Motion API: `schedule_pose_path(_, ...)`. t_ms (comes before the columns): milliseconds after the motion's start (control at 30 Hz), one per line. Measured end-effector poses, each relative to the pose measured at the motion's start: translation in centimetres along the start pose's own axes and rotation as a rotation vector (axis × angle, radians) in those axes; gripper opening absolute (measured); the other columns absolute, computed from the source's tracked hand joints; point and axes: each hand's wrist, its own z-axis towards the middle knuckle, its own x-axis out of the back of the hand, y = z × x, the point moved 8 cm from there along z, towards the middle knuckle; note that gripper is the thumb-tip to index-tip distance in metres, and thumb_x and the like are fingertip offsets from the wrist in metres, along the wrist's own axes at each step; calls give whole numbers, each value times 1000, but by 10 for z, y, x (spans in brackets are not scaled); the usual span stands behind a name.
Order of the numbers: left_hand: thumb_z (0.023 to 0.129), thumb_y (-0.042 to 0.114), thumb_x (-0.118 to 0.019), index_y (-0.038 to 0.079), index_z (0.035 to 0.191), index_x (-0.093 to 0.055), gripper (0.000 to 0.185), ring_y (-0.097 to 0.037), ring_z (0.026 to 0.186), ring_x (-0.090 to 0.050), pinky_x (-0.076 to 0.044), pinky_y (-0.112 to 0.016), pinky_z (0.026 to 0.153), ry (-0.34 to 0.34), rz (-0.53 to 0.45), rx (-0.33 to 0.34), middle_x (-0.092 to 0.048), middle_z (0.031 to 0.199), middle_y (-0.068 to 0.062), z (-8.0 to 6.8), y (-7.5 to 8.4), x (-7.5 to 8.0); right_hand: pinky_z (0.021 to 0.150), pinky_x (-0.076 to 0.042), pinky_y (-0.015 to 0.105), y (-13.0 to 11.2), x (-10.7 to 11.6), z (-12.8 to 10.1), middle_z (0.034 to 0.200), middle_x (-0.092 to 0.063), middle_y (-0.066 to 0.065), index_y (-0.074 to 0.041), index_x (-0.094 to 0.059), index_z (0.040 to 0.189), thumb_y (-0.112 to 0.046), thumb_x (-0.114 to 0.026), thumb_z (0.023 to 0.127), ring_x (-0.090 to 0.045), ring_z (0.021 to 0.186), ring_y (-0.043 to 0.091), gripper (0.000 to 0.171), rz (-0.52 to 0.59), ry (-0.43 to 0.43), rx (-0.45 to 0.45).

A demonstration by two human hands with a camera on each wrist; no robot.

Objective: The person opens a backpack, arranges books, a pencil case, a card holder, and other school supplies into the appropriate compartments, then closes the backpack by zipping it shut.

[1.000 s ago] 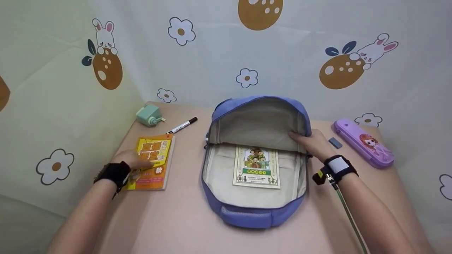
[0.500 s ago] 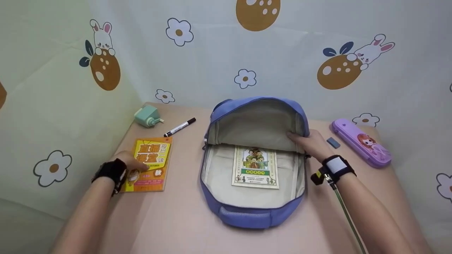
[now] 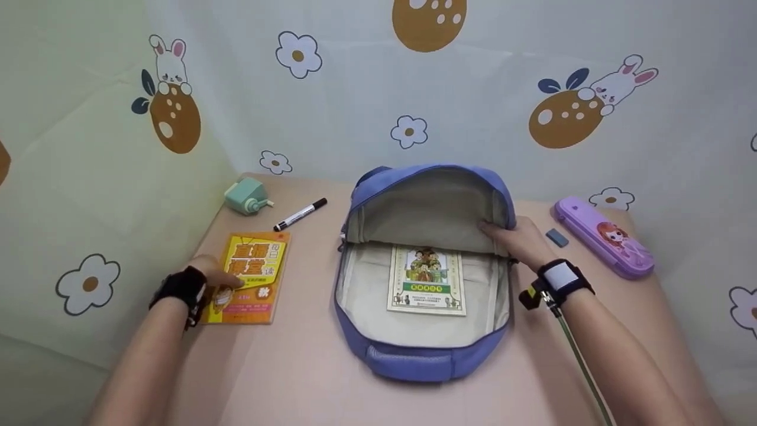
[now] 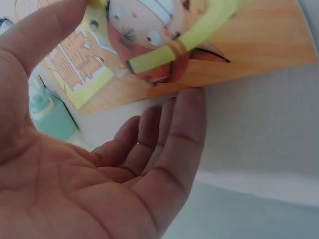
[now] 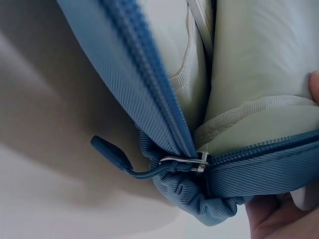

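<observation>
My left hand (image 3: 211,273) pinches the orange book (image 3: 255,267) by its edge, on the table (image 3: 304,313) left of the backpack (image 3: 408,364). My right hand (image 3: 523,241) pinches the raised flap (image 3: 426,207). Recommended: seat my left fingers (image 4: 185,122) well beneath before any lift; hold the flap high.

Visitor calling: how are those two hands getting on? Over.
Left hand on orange-and-yellow paperback book, grip unclear. Right hand holding blue fabric backpack open. Cream-and-green illustrated book inside. Nothing visible between orange book and backpack.
</observation>
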Motion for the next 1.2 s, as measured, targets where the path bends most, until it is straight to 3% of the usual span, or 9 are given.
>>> schedule_pose_path(233, 86, 36, -79, -14, 119, -48, 68, -31, 97, -60, -52, -36, 83, -31, 21, 4, -57, 100, -20, -1, 0, 1, 75, -49, 37, 0, -2, 1, 106, -64, 17, -3, -65, 112, -69, -68, 86, -59, 94, 29, 71, 19, -6, 3)
schedule_pose_path(400, 87, 37, -79, -12, 115, -51, 63, -28, 94, -61, -50, -32, 80, -29, 12, 19, -59, 97, -17, 0, -1, 0, 73, -50, 38, 1, -2, 1, 110, -62, 17, -3, -64, 118, -71, -68, 85, -59, 93, 30, 76, 15, -2, 12)
schedule_pose_path(600, 86, 37, -79, -15, 122, -49, 70, -28, 91, -59, -49, -33, 77, -47, -16, -36, -59, 98, -17, -3, 0, 2, 73, -50, 39, 2, -2, 2, 109, -63, 17, -4, -64, 116, -73, -66, 84, -59, 93, 30, 76, -3, 1, 14)
schedule_pose_path(767, 96, 27, -70, -12, 137, -41, 64, -23, 88, -67, -56, -33, 75, -183, -248, -67, -66, 103, -16, -12, 5, -2, 69, -50, 38, -1, -2, 2, 101, -64, 16, -3, -65, 110, -72, -67, 84, -61, 87, 29, 74, 12, 1, 18)
schedule_pose_path(900, 102, 22, -64, -10, 144, -40, 58, -25, 92, -73, -60, -37, 81, -274, -413, -155, -71, 108, -16, -26, 16, -2, 66, -50, 37, 0, -2, 1, 95, -63, 16, -2, -65, 105, -72, -67, 84, -60, 84, 29, 72, 18, 3, 10)
schedule_pose_path(1200, 103, 27, -65, -7, 145, -40, 60, -34, 102, -72, -59, -41, 86, -439, -543, -335, -70, 117, -20, -66, 26, -2, 73, -49, 39, 1, -3, 0, 105, -62, 17, -4, -63, 112, -73, -66, 85, -59, 93, 30, 74, 7, -8, 13)
